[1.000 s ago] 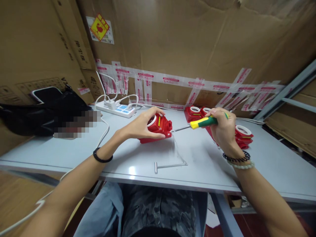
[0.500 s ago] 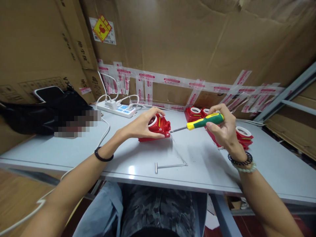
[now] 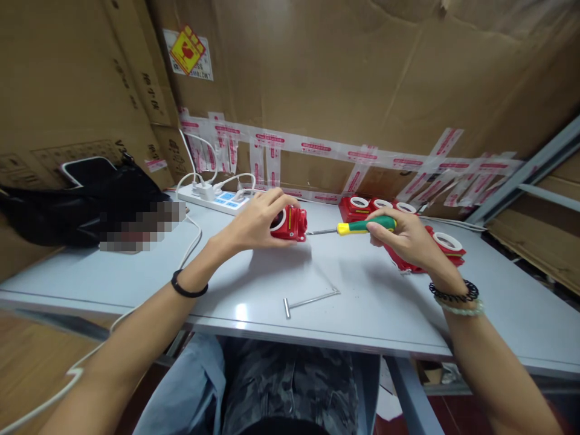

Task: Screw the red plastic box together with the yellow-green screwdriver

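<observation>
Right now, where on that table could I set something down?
Bare table shows right of the rightmost red unit, and between the black bag and the front edge. It's crowded where the left hand grips another red unit and the right hand a screwdriver, and around the power strip.

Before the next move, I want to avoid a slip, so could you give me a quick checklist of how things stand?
1. Red box held by the left hand: ok.
2. Screwdriver held by the right hand: ok.
3. Screwdriver tip points at the red box: ok.
4. Tip firmly seated: cannot tell, too small.
5. Metal rod off the table: not ok, it lies there.
</observation>
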Action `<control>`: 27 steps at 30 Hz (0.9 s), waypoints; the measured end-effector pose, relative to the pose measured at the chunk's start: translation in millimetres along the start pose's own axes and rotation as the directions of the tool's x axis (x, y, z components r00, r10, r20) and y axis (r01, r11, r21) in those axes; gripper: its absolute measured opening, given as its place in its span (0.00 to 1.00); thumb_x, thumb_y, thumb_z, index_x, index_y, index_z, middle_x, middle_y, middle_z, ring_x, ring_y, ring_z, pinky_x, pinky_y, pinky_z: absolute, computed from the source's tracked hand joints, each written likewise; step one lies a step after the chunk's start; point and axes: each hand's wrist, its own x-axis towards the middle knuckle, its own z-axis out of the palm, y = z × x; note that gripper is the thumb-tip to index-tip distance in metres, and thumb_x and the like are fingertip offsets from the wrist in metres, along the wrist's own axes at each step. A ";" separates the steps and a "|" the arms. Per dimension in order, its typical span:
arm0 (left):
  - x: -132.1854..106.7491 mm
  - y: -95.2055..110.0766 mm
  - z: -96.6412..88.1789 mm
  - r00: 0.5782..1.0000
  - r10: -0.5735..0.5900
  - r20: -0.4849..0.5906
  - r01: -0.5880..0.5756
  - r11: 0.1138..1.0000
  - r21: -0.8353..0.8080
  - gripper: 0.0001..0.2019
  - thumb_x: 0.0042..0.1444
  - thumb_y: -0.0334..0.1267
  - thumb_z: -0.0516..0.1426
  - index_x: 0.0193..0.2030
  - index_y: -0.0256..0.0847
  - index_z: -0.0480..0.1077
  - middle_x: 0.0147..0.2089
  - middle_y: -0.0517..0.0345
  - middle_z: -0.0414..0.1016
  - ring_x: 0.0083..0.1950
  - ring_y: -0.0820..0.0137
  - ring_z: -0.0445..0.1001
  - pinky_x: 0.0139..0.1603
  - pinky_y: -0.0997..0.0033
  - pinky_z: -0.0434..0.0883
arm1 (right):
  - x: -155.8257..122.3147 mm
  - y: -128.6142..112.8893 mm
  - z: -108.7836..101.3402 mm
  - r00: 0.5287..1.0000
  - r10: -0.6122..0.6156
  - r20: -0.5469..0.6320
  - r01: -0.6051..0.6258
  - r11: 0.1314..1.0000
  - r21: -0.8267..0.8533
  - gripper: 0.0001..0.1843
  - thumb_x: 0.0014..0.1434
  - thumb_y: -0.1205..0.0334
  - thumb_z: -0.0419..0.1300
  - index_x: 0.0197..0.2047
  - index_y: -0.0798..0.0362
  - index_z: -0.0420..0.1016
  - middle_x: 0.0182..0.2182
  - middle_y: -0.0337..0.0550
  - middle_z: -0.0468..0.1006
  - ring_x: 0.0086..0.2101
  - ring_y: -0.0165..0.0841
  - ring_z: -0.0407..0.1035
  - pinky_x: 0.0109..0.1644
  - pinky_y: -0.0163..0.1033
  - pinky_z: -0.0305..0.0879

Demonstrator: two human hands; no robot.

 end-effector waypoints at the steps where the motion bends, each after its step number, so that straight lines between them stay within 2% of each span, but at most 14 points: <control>1: -0.1 -0.6 -0.4 1.000 0.015 -0.016 -0.014 0.999 0.038 0.26 0.49 0.51 0.61 0.50 0.41 0.62 0.48 0.50 0.68 0.46 0.61 0.67 0.47 0.61 0.62 | 0.6 0.0 0.7 1.000 -0.001 -0.007 0.001 1.000 -0.014 0.13 0.57 0.50 0.59 0.37 0.52 0.71 0.21 0.36 0.72 0.22 0.28 0.67 0.25 0.33 0.62; 4: -0.3 -2.0 -0.6 0.998 0.046 -0.053 -0.039 0.992 0.124 0.24 0.50 0.48 0.60 0.51 0.42 0.62 0.49 0.49 0.69 0.50 0.59 0.67 0.48 0.60 0.61 | 1.9 -2.5 2.5 0.999 -0.008 -0.044 0.005 0.998 -0.059 0.15 0.57 0.48 0.58 0.34 0.52 0.72 0.21 0.36 0.70 0.20 0.27 0.64 0.22 0.32 0.59; 7: -0.1 -2.8 1.9 0.996 0.062 -0.060 -0.050 0.983 0.177 0.24 0.50 0.49 0.60 0.51 0.43 0.62 0.49 0.48 0.70 0.51 0.57 0.67 0.48 0.58 0.60 | 2.5 -4.3 5.8 0.997 0.026 -0.067 -0.032 0.995 -0.091 0.19 0.57 0.45 0.56 0.27 0.53 0.71 0.18 0.36 0.67 0.19 0.27 0.64 0.21 0.32 0.58; 9: 0.2 -3.0 4.1 0.997 0.063 -0.049 -0.052 0.979 0.198 0.24 0.50 0.49 0.60 0.51 0.43 0.62 0.50 0.47 0.69 0.51 0.56 0.67 0.48 0.58 0.59 | 2.7 -1.9 9.6 0.991 0.105 -0.081 -0.112 0.990 -0.090 0.24 0.58 0.42 0.53 0.23 0.53 0.69 0.16 0.36 0.65 0.17 0.27 0.64 0.20 0.32 0.58; 11: 0.4 -3.2 6.0 0.997 0.064 -0.038 -0.055 0.976 0.212 0.23 0.51 0.49 0.60 0.52 0.44 0.63 0.51 0.47 0.69 0.51 0.56 0.67 0.48 0.57 0.59 | 3.0 3.6 14.1 0.968 0.240 -0.078 -0.246 0.966 -0.075 0.30 0.58 0.37 0.50 0.19 0.54 0.67 0.13 0.37 0.63 0.15 0.28 0.63 0.19 0.34 0.60; 13: 0.5 -3.7 7.2 0.998 0.062 -0.028 -0.054 0.973 0.226 0.22 0.52 0.48 0.59 0.52 0.44 0.63 0.51 0.47 0.69 0.51 0.56 0.67 0.48 0.57 0.59 | 3.5 9.0 18.1 0.927 0.374 -0.030 -0.375 0.927 -0.032 0.35 0.58 0.34 0.46 0.16 0.54 0.66 0.09 0.37 0.60 0.13 0.27 0.60 0.19 0.35 0.62; 15: 0.5 -5.0 8.0 0.999 0.051 -0.012 -0.046 0.970 0.240 0.23 0.51 0.48 0.59 0.52 0.44 0.63 0.51 0.47 0.69 0.51 0.56 0.67 0.48 0.57 0.59 | 3.8 10.6 21.0 0.900 0.433 0.056 -0.436 0.898 0.064 0.35 0.58 0.34 0.45 0.16 0.54 0.65 0.08 0.36 0.58 0.11 0.27 0.59 0.20 0.35 0.64; 17: 0.3 -7.0 8.6 0.999 0.039 0.004 -0.039 0.969 0.245 0.24 0.51 0.48 0.60 0.53 0.44 0.63 0.51 0.47 0.70 0.51 0.56 0.67 0.48 0.58 0.59 | 3.7 6.9 22.4 0.900 0.417 0.130 -0.436 0.873 0.220 0.28 0.57 0.36 0.50 0.22 0.53 0.65 0.09 0.32 0.58 0.12 0.26 0.57 0.18 0.34 0.63; 19: -0.1 -8.9 9.0 0.999 0.037 0.005 -0.037 0.970 0.239 0.25 0.51 0.48 0.60 0.54 0.43 0.62 0.51 0.47 0.70 0.50 0.56 0.67 0.48 0.58 0.58 | 3.2 -0.1 22.7 0.909 0.373 0.185 -0.416 0.836 0.358 0.19 0.52 0.43 0.60 0.29 0.51 0.64 0.11 0.28 0.58 0.13 0.24 0.54 0.17 0.33 0.62; 21: -0.5 -9.7 9.0 0.999 0.039 -0.010 -0.036 0.974 0.224 0.24 0.52 0.48 0.59 0.53 0.43 0.62 0.50 0.47 0.70 0.50 0.57 0.67 0.48 0.59 0.59 | 2.7 -6.4 22.1 0.918 0.336 0.212 -0.396 0.814 0.425 0.19 0.47 0.50 0.66 0.33 0.50 0.64 0.13 0.25 0.57 0.14 0.23 0.52 0.16 0.32 0.60; 24: -0.7 -7.8 8.7 0.998 0.045 -0.032 -0.037 0.978 0.206 0.23 0.52 0.48 0.58 0.53 0.42 0.63 0.49 0.47 0.70 0.49 0.57 0.67 0.47 0.60 0.59 | 2.8 -8.6 21.1 0.943 0.315 0.107 -0.332 0.874 0.355 0.17 0.49 0.48 0.64 0.29 0.52 0.66 0.13 0.27 0.58 0.15 0.24 0.54 0.18 0.32 0.60; 27: -0.1 -3.7 8.6 0.998 0.051 -0.025 -0.045 0.979 0.199 0.26 0.50 0.49 0.60 0.54 0.42 0.62 0.49 0.47 0.70 0.49 0.57 0.67 0.47 0.60 0.59 | 3.2 -3.7 21.2 0.957 0.279 -0.081 -0.269 0.956 0.120 0.24 0.56 0.44 0.56 0.19 0.53 0.65 0.11 0.35 0.63 0.15 0.25 0.58 0.20 0.33 0.57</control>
